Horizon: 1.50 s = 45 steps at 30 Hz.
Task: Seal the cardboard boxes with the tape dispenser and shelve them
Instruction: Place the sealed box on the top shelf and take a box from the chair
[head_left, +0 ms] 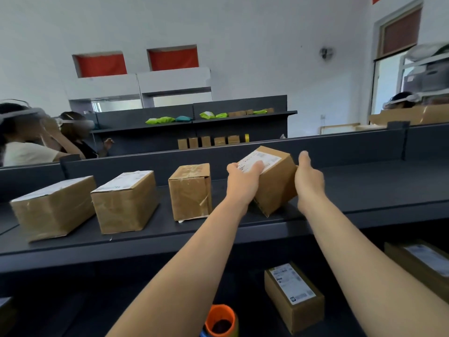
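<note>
Here, in the single head view, both bare arms reached forward over the dark shelf (364,190). The left hand (245,176) lay on the near upper edge of a tilted cardboard box (274,183), its fingers curled over the white label and clamped on the carton. The right hand (308,178) was pressed flat against the box's right side, fingers together and thumb raised; between the two palms the box was squeezed. The carton stood canted on its lower near corner, which touched the shelf top, with the rest lifted off it.

To its left, three more cartons stood in a row on the same shelf: an upright box (190,192) nearest, then a labelled box (125,201), then a wider box (52,207) at the far left, each apart from its neighbour. Below the shelf, on the lower surface, sat a small labelled box (294,295), and the orange tape dispenser (221,321) showed at the bottom edge.

The step in hand looked like setting the held box down. To do it well, the person should probably lower the raised edge until the base lay flat, square it with the row, keep a gap from the upright box, and loosen the fingers only once the weight rested.
</note>
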Each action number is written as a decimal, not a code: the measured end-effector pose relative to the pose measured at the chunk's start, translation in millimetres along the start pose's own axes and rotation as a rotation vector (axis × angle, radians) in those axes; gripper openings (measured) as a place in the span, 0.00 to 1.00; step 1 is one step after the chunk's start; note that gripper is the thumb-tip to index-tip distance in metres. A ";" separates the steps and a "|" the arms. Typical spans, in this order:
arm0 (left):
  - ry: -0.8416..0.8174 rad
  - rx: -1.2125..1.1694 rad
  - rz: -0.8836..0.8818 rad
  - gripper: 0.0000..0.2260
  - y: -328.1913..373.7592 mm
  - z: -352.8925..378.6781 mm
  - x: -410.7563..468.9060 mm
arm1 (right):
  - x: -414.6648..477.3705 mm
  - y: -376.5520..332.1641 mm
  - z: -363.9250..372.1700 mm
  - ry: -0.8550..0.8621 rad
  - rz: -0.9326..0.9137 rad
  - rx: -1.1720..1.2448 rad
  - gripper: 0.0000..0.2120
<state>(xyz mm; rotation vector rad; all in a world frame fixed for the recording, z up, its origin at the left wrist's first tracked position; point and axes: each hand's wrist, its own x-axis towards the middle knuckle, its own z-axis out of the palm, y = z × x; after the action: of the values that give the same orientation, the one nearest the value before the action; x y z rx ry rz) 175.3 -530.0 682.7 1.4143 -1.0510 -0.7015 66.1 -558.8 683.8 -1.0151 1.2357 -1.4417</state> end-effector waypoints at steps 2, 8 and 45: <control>0.012 -0.006 0.002 0.29 -1.1 3.2 3.3 | 5.4 1.9 1.0 0.002 -0.017 -0.104 0.31; 0.010 -0.010 0.020 0.27 -3.5 7.3 7.2 | 11.6 9.3 4.4 0.036 -0.053 -0.210 0.34; -0.959 -0.443 0.541 0.18 -69.2 -87.8 -198.1 | -290.2 91.2 -54.7 0.769 -0.513 -0.288 0.31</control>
<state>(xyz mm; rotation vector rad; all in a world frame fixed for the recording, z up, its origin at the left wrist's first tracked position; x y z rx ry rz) 184.8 -320.1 595.5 0.3167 -1.7754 -1.1407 85.4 -267.4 582.7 -1.0467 1.8547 -2.2260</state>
